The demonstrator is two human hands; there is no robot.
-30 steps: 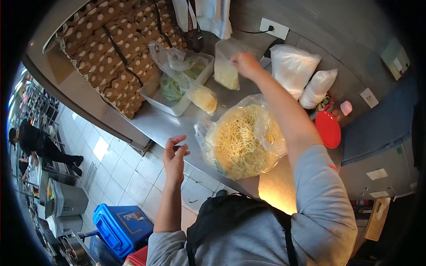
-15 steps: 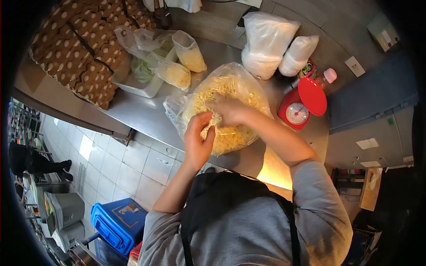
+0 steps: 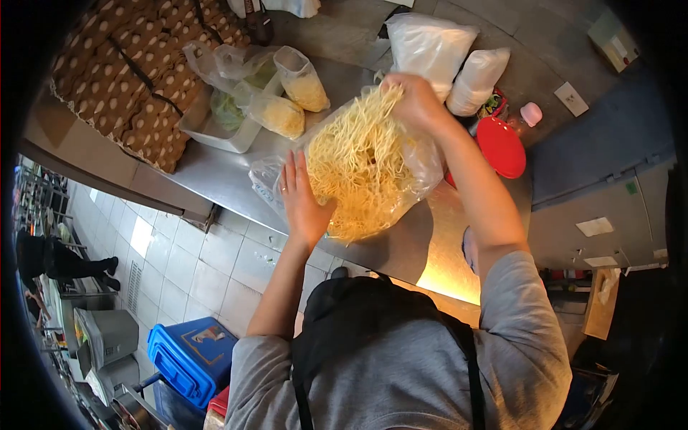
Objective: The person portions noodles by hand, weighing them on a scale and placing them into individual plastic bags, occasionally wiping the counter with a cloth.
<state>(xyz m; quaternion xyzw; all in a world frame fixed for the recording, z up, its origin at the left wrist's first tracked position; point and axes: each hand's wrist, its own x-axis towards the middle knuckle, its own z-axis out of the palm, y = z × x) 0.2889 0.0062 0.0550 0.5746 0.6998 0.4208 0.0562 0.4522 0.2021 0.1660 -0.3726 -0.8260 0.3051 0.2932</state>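
Yellow noodles (image 3: 358, 165) fill a large clear plastic bag (image 3: 424, 161) lying open on the steel counter. My right hand (image 3: 417, 104) is closed on a bunch of noodles at the far side of the bag and lifts them, so the strands hang down toward the heap. At the bag's left edge my left hand (image 3: 307, 208) is open, its fingers stretched out and pointing away from me. Its thumb lies close to the noodles, and I see nothing held in it.
Smaller bags of yellow food (image 3: 281, 118) and a white tub (image 3: 236, 136) with greens stand left. Egg trays (image 3: 136, 79) are stacked beyond. White filled bags (image 3: 430, 50) and a red scale (image 3: 502, 147) stand right. A blue lidded bin (image 3: 190, 358) is on the floor; another person (image 3: 64, 258) is far left.
My right hand has moved from the middle of the bag up and away, raising a bunch of noodles. My left hand has let go of some strands, opened and shifted left.
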